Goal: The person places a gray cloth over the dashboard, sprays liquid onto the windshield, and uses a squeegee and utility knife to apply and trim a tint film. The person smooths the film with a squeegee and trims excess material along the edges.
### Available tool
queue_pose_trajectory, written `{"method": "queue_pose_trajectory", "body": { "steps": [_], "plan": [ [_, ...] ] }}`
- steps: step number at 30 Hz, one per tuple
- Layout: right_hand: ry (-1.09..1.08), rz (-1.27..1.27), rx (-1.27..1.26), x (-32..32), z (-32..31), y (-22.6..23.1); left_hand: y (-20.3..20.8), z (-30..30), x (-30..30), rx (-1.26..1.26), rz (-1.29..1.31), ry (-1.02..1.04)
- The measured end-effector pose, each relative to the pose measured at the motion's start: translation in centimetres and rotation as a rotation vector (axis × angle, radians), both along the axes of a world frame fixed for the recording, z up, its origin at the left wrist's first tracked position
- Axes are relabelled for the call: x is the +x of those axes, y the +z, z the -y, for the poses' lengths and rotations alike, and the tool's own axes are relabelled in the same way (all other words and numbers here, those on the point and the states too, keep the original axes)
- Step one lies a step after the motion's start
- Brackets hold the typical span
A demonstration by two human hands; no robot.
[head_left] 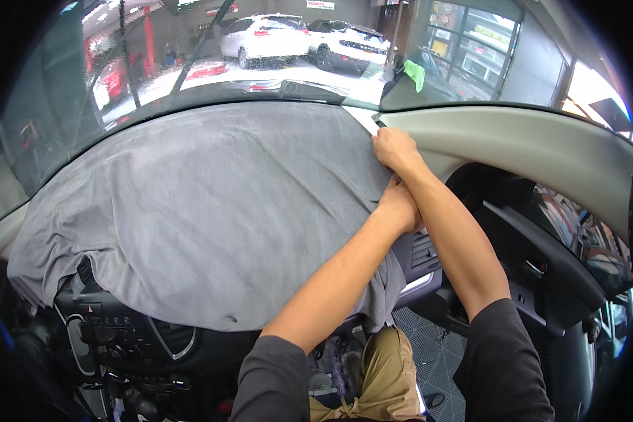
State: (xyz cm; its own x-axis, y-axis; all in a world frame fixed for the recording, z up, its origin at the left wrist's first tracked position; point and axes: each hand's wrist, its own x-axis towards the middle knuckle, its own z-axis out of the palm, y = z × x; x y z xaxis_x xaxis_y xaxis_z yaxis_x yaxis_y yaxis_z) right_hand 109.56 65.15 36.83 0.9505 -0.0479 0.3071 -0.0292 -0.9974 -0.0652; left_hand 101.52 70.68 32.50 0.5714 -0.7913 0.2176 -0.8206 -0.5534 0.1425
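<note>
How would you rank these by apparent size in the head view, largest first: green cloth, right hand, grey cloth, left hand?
1. Grey cloth
2. Right hand and left hand: unsure, partly hidden
3. Green cloth

A white sign (321, 4) with red lettering is mounted on the garage wall (278, 8). A red triangle symbol marks a button (90, 309) on the centre console (135, 344). Markings on the adjacent controls (122, 321) are too small to read.

Upper right of centre, the right hand (395, 148) is curled; just below, the left hand (399, 205) sits partly behind the right forearm (451, 224).
</note>
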Motion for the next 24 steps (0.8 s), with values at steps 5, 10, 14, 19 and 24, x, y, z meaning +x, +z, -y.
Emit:
{"method": "queue_pose_trajectory", "body": {
  "steps": [5,10,14,19,24],
  "plan": [
    [-0.011,0.004,-0.012,-2.2,-1.3,0.7,0.5,0.0,-0.3,0.045,0.003,-0.031],
    [-0.051,-0.083,-0.013,-2.2,-1.4,1.6,0.7,0.6,-0.9,0.126,-0.117,-0.122],
    [-0.064,-0.11,-0.035,-0.2,-1.1,1.4,-0.5,1.1,-1.4,0.071,-0.049,-0.126],
    [-0.084,-0.075,-0.006,1.2,-2.0,1.5,-2.0,1.9,-0.9,0.104,0.177,-0.088],
    [-0.074,-0.087,-0.021,0.3,-1.5,1.5,-2.1,1.7,-1.2,0.041,0.17,-0.108]
  ]
}}
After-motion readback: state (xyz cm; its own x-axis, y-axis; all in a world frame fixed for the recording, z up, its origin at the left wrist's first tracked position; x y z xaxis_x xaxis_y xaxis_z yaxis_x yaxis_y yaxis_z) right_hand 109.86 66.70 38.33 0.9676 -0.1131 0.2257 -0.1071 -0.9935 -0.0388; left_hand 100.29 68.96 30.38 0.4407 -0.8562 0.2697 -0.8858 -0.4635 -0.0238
